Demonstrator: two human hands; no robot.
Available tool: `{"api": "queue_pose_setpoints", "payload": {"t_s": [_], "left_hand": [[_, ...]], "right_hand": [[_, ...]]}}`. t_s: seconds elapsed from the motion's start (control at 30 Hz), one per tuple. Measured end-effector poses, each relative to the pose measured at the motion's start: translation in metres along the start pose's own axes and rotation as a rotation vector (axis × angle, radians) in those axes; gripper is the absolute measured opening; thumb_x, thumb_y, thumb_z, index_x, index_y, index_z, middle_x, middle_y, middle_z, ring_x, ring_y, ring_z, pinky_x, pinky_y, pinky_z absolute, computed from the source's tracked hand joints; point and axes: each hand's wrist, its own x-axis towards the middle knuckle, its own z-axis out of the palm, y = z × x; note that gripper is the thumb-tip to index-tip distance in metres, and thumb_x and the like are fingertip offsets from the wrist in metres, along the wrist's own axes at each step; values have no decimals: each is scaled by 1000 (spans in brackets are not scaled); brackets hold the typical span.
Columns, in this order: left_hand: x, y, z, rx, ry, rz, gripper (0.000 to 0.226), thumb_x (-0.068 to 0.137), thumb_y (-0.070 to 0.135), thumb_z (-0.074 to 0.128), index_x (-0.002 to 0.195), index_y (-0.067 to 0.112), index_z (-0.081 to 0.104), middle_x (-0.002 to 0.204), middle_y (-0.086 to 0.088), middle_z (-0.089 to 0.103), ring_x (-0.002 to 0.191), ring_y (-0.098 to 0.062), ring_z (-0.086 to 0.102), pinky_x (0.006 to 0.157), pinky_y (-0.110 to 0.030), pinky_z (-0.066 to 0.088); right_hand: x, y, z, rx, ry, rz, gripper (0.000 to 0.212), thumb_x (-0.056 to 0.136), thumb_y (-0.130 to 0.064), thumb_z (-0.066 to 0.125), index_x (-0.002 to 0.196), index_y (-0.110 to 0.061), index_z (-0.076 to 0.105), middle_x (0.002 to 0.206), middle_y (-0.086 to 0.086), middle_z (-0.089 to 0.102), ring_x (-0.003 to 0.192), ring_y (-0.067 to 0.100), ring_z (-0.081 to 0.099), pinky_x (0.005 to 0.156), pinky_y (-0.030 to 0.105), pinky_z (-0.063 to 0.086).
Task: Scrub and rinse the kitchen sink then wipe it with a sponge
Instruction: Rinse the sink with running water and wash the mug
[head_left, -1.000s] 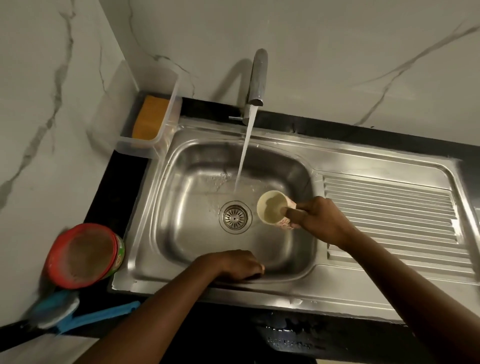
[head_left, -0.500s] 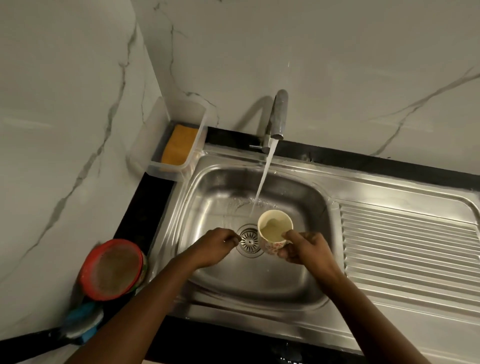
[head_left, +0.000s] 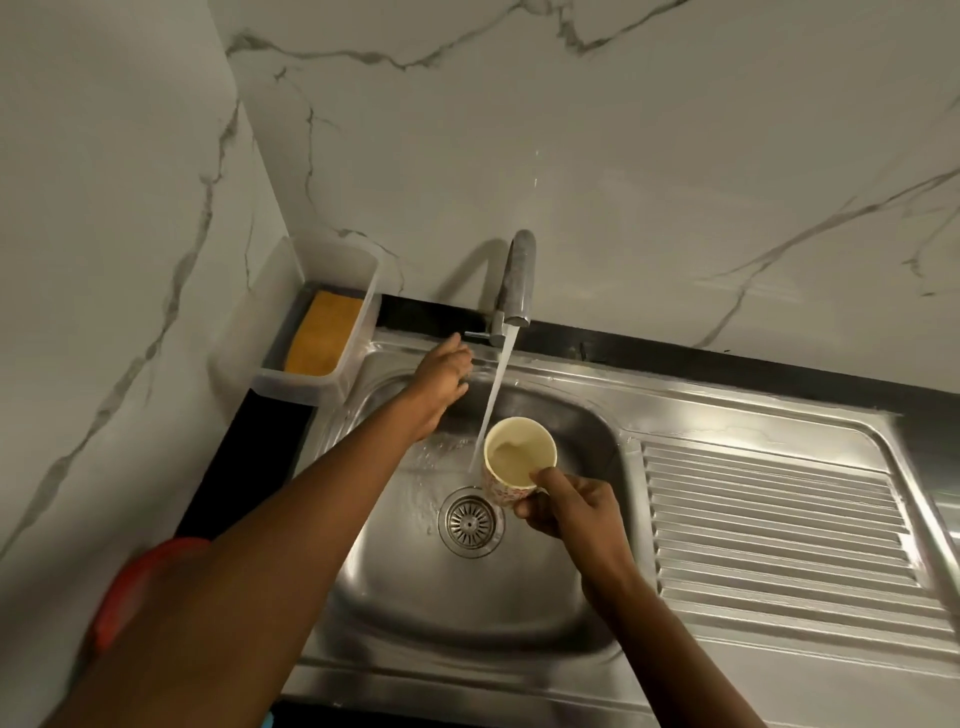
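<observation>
Right hand (head_left: 571, 512) grips one cup (head_left: 519, 452); one sponge (head_left: 322, 332), one sink (head_left: 467, 613).

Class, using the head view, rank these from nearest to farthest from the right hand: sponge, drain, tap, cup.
1. Cup: held in the right hand.
2. Drain: just left of the hand, in the basin floor.
3. Tap: at the back of the sink.
4. Sponge: far back-left corner.
</observation>
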Motion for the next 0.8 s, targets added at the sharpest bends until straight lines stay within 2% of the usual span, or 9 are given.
{"api": "queue_pose_setpoints", "payload": {"t_s": [0.17,0.3,0.53,0.67,0.8], "left_hand": [[12,22,14,-354,68,-106,52,110,7,44,161,13,34,163,-11,41,152,-27,39,123,-42,34],[9,26,18,-393,48,-53,46,109,5,43,155,11,44,155,-8,53,148,-25,45,123,-40,35],[5,33,27,-107,-42,64,48,108,5,44,155,13,44,155,-5,54,145,-18,48,126,-40,31],[-5,38,30,172,-78,109,52,108,3,42,159,11,39,160,-10,46,148,-22,43,124,-35,33],[-12,42,30,300,-101,148,54,108,4,43,161,10,35,164,-11,40,152,-23,38,125,-37,31]], "right_hand": [[1,-10,2,-28,11,-33,39,99,-28,63,76,-1,78,76,21,75,79,30,72,93,51,61],[1,-15,3,-26,20,-35,39,99,-28,63,77,0,78,76,19,76,90,41,72,92,47,61],[1,-22,2,-12,30,-7,37,99,-27,62,79,-2,79,76,18,76,89,37,74,94,49,61],[3,-24,2,-10,32,-15,36,99,-27,62,80,-1,79,76,19,76,82,32,74,94,51,60],[5,-29,2,-13,24,-31,34,99,-27,62,84,-2,79,77,20,76,81,31,74,94,51,60]]}}
